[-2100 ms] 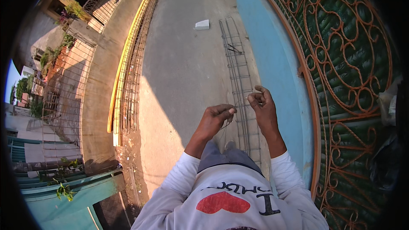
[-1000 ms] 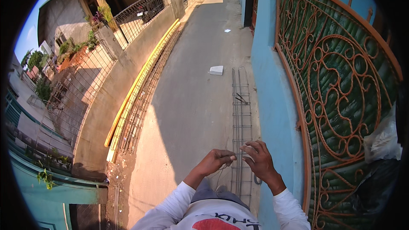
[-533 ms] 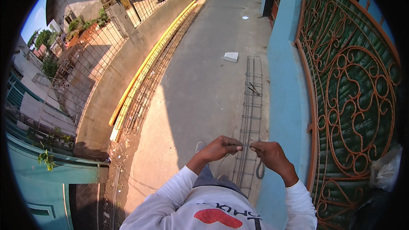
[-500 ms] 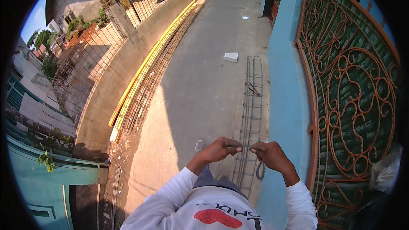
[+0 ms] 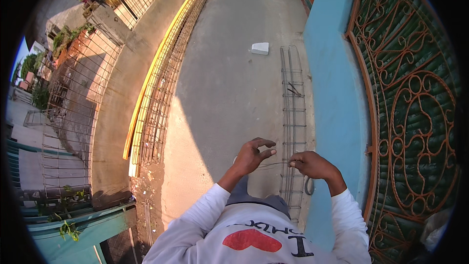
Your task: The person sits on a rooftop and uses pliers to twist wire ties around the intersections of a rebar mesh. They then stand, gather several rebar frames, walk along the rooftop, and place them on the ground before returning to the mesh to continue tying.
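Observation:
My right hand (image 5: 312, 165) pinches a thin wire (image 5: 273, 164), whose strands run left toward my left hand. My left hand (image 5: 253, 156) is open, thumb and forefinger spread apart, just above the wire's left part. Whether the wire touches its palm is hidden. Below both hands a long, narrow cage of steel bars (image 5: 294, 128) lies on the ground, its cross ties evenly spaced. A dark tool, perhaps pincers (image 5: 294, 89), rests across the cage. Beneath my right hand shows a dark grey loop (image 5: 309, 186), partly covered.
A blue wall (image 5: 337, 93) and an ornate orange metal gate (image 5: 410, 107) border the right side. A white block (image 5: 259, 48) lies on the paved lane (image 5: 224, 68). Along the low left wall (image 5: 115, 132) lie yellow lengths (image 5: 161, 63) and more steel bar cages (image 5: 168, 88).
My left hand has moved up and away from the right one, its fingers spreading. My right hand still pinches the wire, now slightly higher. The view has shifted.

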Demonstrator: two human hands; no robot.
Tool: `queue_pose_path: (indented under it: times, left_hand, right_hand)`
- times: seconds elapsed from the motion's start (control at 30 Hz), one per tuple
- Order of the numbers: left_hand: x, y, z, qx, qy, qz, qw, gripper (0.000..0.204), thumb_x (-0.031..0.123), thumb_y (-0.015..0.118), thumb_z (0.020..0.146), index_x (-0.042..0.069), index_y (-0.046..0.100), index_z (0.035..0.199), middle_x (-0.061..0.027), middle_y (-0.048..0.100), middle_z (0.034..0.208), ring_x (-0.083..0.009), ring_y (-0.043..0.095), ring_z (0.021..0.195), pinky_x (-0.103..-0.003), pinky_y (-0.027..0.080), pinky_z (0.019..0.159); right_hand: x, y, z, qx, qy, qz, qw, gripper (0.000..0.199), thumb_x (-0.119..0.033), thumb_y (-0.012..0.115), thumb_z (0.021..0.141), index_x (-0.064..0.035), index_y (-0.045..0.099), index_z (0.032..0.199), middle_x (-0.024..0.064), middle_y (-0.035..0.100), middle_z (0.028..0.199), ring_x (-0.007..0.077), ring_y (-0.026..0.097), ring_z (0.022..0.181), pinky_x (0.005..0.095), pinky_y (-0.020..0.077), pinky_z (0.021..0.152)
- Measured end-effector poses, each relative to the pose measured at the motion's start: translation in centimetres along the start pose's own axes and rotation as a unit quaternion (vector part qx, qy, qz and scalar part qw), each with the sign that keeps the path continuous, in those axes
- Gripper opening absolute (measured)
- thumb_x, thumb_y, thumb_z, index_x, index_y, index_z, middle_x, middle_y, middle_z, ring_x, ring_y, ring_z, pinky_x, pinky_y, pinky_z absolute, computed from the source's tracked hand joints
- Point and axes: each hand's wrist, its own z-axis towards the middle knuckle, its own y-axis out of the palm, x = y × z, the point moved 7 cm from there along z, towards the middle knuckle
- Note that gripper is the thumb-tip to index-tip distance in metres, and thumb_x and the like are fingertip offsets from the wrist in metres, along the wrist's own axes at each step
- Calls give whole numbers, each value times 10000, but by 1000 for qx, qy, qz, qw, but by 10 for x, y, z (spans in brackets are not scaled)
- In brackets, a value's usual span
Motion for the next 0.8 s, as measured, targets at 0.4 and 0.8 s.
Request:
queue_pose_path:
  times: [0.4, 0.8]
  left_hand:
    - [-91, -153, 149, 143, -71, -15, 987, 271, 66, 637, 928, -1, 671, 1188, -117, 728, 1070, -135, 643, 640, -295, 533, 580]
    - [-16, -91, 427, 59, 2, -54, 997, 463, 65, 656, 913, -38, 539, 1349, -204, 627, 1241, -240, 684, 930, -332, 552, 827]
  right_hand:
    - [45, -82, 10, 196, 211, 176, 941, 232, -166, 547, 966, 34, 661, 998, 64, 538, 690, 159, 493, 629, 342, 438, 636]
    - [140, -32, 149, 144, 191, 219, 946, 329, -240, 565, 968, 40, 689, 1086, 228, 693, 1073, 347, 657, 976, 415, 484, 865]
